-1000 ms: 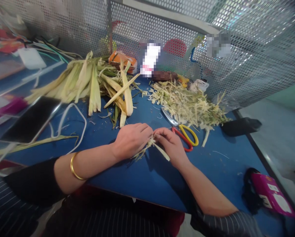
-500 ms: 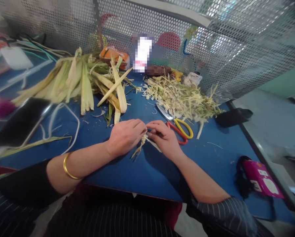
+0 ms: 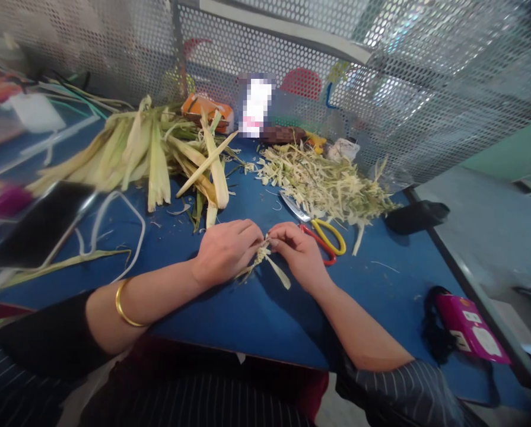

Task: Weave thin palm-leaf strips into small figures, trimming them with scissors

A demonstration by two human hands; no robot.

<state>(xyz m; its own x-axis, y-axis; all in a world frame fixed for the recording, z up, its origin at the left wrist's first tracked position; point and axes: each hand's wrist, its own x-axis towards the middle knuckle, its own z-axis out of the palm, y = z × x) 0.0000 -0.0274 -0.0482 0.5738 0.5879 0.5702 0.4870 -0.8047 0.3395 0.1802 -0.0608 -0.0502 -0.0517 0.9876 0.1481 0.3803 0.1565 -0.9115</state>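
Note:
A small braided piece of corn husk [image 3: 261,255] sits between my two hands above the blue table [image 3: 229,320], with one pale strip hanging to the right. My left hand [image 3: 229,249] pinches it from the left, fingers bent together. From the right, my right hand [image 3: 298,252] pinches the top of the piece between thumb and fingertips. Scissors [image 3: 321,234] with one red and one yellow handle lie just beyond my right hand, partly hidden by it.
Long husks [image 3: 136,154] lie at the back left, shredded husk [image 3: 327,184] at the back right. A phone [image 3: 40,222] and white cable [image 3: 143,237] are left; a black case [image 3: 416,217] and magenta box [image 3: 472,326] are right. A perforated metal screen [image 3: 265,47] stands behind.
My right hand has shifted slightly down, and a small gap shows between the hands. The pale strip now hangs lower and looks wider. The view has tilted a little.

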